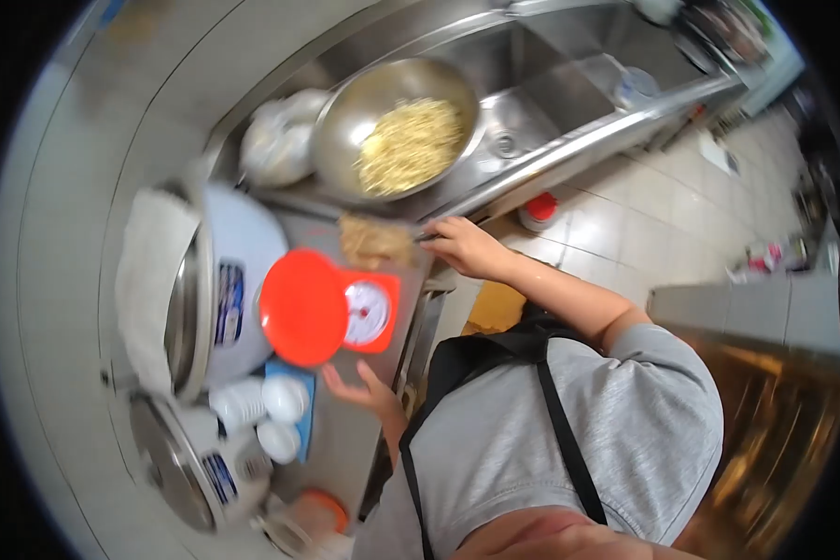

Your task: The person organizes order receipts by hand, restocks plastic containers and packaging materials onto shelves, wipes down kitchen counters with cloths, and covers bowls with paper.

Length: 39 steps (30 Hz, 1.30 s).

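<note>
My right hand [459,247] is closed at the counter edge, its fingertips on a small dark thing too blurred to name. Beside those fingertips lies a blurred tan plastic bag [375,241]. Lower down, my left hand [362,387] has its fingers apart and holds nothing, close to the kitchen scale [371,313]. The scale is orange-red with a round white dial, and a round red plate [303,306] sits at its weighing side. A large metal bowl [345,154] of pale yellow strips [411,145] rests at the sink's near end.
A big white cooker [252,224] with a cloth [145,280] over it stands behind the scale, and a smaller cooker [196,448] is beside it. White cups [285,399] stand on a blue tray [305,420]. The metal sink [523,131] runs along the counter. A red-lidded tub [539,212] is on the floor.
</note>
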{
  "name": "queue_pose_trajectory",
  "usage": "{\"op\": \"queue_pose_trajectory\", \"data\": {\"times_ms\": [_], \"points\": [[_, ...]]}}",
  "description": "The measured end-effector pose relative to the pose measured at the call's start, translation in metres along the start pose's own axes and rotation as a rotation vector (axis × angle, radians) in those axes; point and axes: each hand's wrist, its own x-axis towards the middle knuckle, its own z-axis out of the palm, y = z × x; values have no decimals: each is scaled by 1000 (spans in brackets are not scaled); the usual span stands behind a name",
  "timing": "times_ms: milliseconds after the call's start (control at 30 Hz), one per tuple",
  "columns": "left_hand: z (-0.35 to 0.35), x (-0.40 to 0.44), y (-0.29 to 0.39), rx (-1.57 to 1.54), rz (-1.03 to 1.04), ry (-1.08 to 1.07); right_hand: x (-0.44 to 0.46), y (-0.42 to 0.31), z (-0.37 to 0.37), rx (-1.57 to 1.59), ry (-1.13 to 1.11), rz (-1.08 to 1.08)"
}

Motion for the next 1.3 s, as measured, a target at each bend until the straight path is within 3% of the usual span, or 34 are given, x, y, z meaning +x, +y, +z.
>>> {"op": "queue_pose_trajectory", "data": {"times_ms": [100,167,233,433,533,667,800,1033,1100,1133,1200,1233,1300], "points": [[12,-16,32,-36,225,-115,-90,20,-52,-45,79,250],[38,-16,41,-271,362,-434,-157,42,-76,-157,127,423],[82,-19,71,-368,285,-528,-213,54,-101,-222,154,543],[230,-58,215,-530,451,-749,-328,81,-211,-323,344,654],[302,-110,296,-610,515,-908,-402,95,-262,-428,536,859],[388,-171,394,-704,760,-1174,-482,98,-338,-566,711,1014],[447,-218,467,-770,735,-1251,-519,111,-400,-634,819,1192],[579,-283,552,-704,798,-1477,-531,212,-552,-640,952,1092],[625,-306,582,-813,586,-1573,-542,243,-604,-748,997,960],[646,-316,599,-833,615,-1596,-556,259,-626,-770,1023,981],[686,-335,645,-754,395,-1801,-582,285,-679,-863,1103,953],[707,-343,667,-758,403,-1851,-596,294,-703,-891,1131,966],[744,-360,715,-780,402,-1943,-629,300,-745,-1032,1118,1190]]}}
